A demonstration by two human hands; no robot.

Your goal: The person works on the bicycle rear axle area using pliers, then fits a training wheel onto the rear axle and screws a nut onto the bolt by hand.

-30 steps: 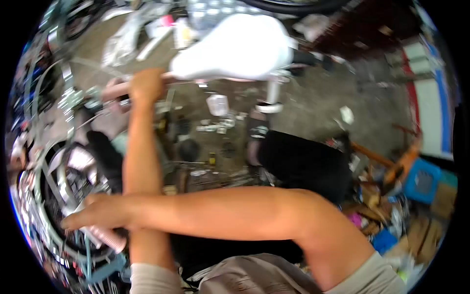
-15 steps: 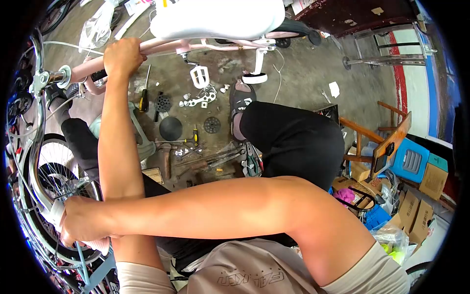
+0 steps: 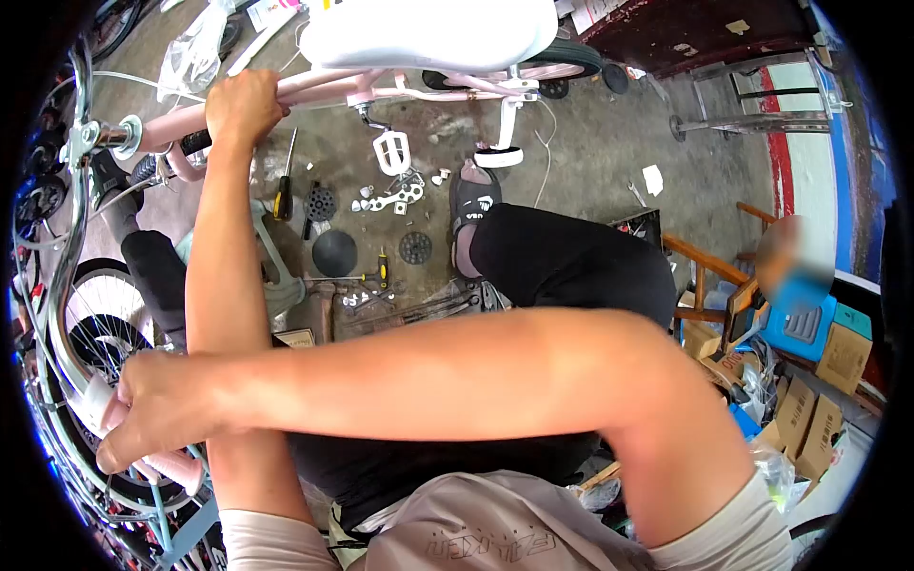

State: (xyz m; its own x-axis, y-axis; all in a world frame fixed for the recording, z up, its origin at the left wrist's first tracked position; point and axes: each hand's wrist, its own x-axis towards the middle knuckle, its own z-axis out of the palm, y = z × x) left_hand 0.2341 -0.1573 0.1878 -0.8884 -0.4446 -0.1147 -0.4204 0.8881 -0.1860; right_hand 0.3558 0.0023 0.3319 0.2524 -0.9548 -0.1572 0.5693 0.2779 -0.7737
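Your left grip (image 3: 246, 107) is closed round the pink frame tube (image 3: 171, 128) of the bicycle (image 3: 360, 88), standing on the floor (image 3: 595, 152) well in from its edge at the wall (image 3: 809, 162); your right grip (image 3: 157, 409)—arm crossed above—appears wrapped round the handlebar (image 3: 56, 314) end. Should either hold slacken, the front could swing about its steering pivot. Note smooth painted tubing, glossy rounded saddle (image 3: 428, 38), curved chrome.
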